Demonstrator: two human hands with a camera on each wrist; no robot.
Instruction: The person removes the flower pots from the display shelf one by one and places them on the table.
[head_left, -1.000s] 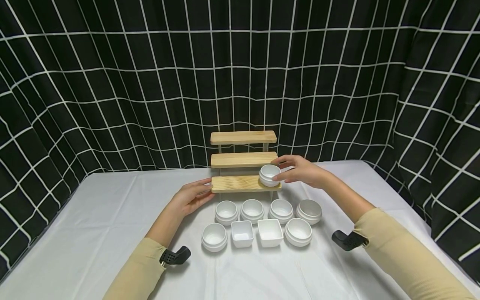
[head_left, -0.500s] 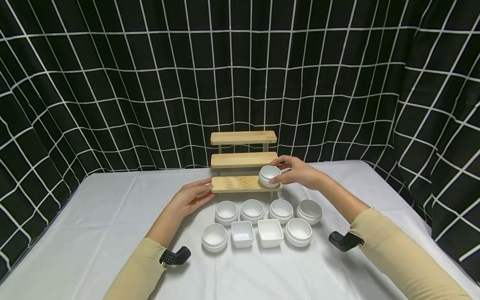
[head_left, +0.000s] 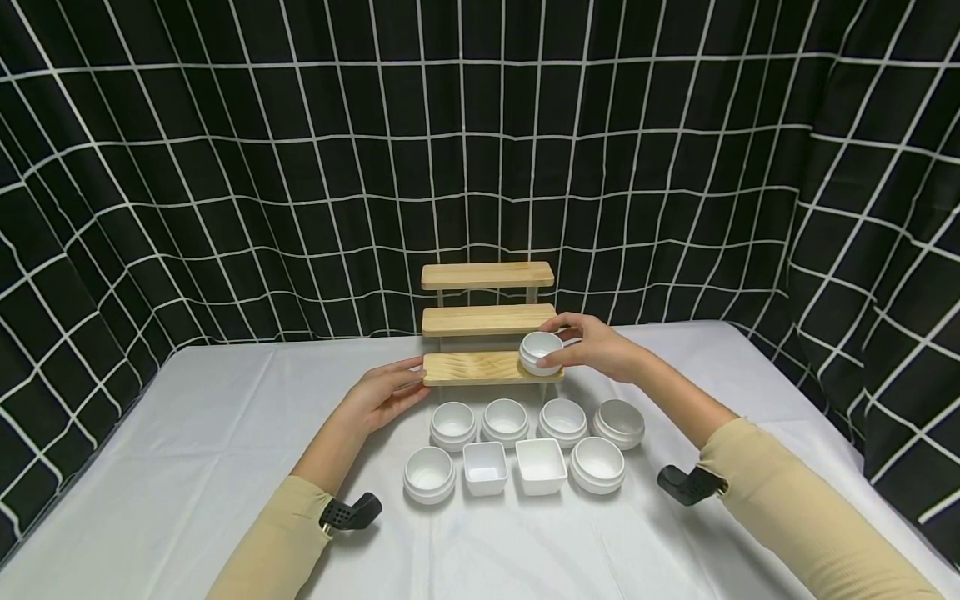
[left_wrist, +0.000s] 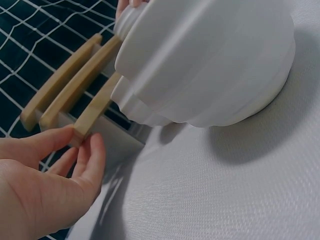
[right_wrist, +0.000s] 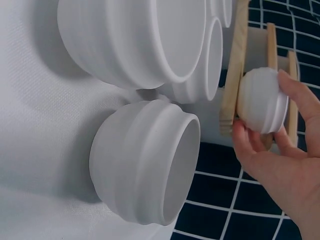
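A small round white bowl [head_left: 533,353] stands at the right end of the lowest board of a three-tier wooden display stand [head_left: 471,367]. My right hand [head_left: 602,347] holds this bowl from the right. In the right wrist view, its thumb and fingers [right_wrist: 243,145] lie round the bowl [right_wrist: 260,100]. My left hand [head_left: 380,397] grips the left end of the same board. The left wrist view shows the thumb on one face of the board [left_wrist: 95,110] and the fingers on the other.
In front of the stand, two rows of white bowls stand on the white cloth [head_left: 225,450]: several round ones [head_left: 429,475] and two square ones [head_left: 484,468]. A black curtain with a white grid [head_left: 360,167] hangs behind and at the sides.
My right hand has shifted slightly left and its grip on the bowl has changed a little. The bowl has moved very slightly right along the board. My left hand stays put.
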